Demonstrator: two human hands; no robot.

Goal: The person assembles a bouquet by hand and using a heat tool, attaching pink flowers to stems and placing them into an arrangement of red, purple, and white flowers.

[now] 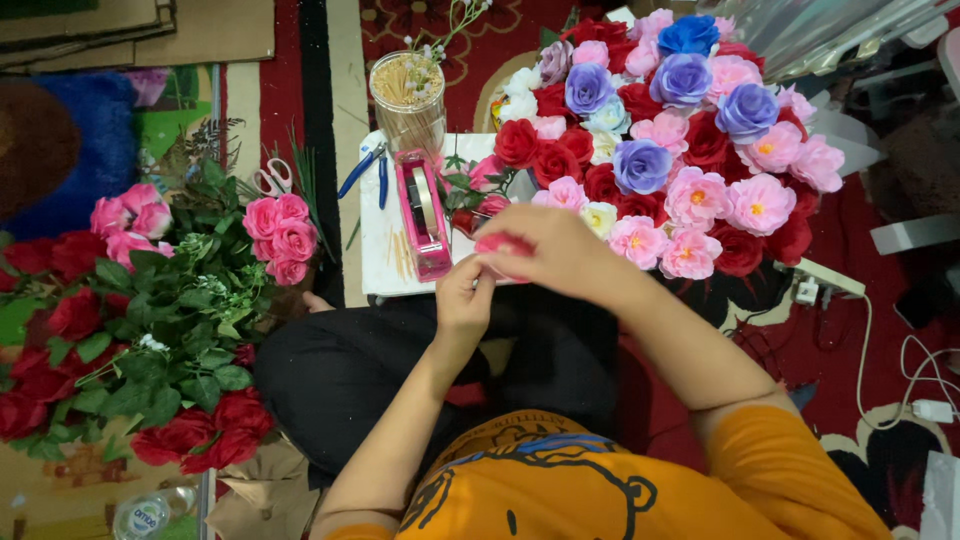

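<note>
My right hand (550, 250) is closed over a pink artificial flower (497, 243), held in front of me above my lap. My left hand (463, 298) pinches the flower's underside from below, fingers touching the right hand. Just beyond the hands a white board (380, 255) carries a pink tape dispenser (423, 213). A large arrangement (660, 140) of red, pink, purple, blue and white fabric flowers lies to the right of the board, close to my right hand.
A clear jar of wooden sticks (408, 100) stands at the board's far end, with blue-handled pliers (366, 170) beside it. Scissors (271, 178) lie near a heap of red and pink roses with green leaves (150, 320) on my left. A power strip (825, 280) with white cables lies right.
</note>
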